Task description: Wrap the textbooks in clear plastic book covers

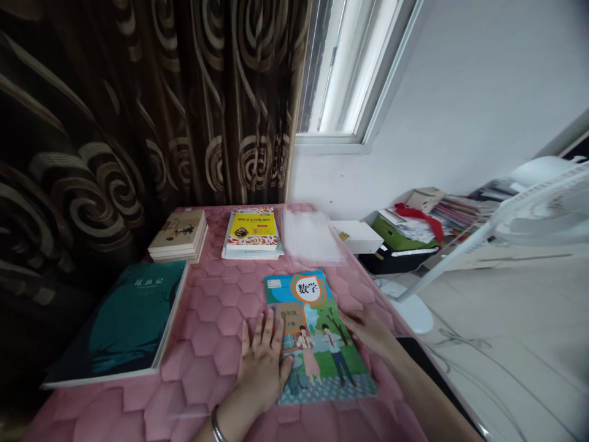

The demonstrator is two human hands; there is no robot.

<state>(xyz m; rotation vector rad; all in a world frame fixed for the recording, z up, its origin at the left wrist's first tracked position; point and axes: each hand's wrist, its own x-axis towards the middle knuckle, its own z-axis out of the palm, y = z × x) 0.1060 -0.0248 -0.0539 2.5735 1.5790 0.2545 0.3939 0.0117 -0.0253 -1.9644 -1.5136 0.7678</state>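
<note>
A textbook [322, 319] with a blue and green cover and two cartoon figures lies closed on the pink hexagon-patterned tabletop [207, 344]. My left hand [260, 371] is open and flat, fingers apart, along the book's left edge, its thumb touching the cover. At the opposite edge rests my right hand [372, 331], fingers stretched toward the cover and partly hidden from view. Faint straight edges on the table left of the textbook look like a clear plastic sheet [202, 325]. A stack of clear plastic covers [308, 236] lies beyond the textbook.
On the left are a large dark green book [133, 319] and a stack of beige books [179, 233]. A yellow-covered book [253, 227] tops a small pile at the back. Right of the table stand a white fan [469, 245], cables and a dark box of papers [400, 252].
</note>
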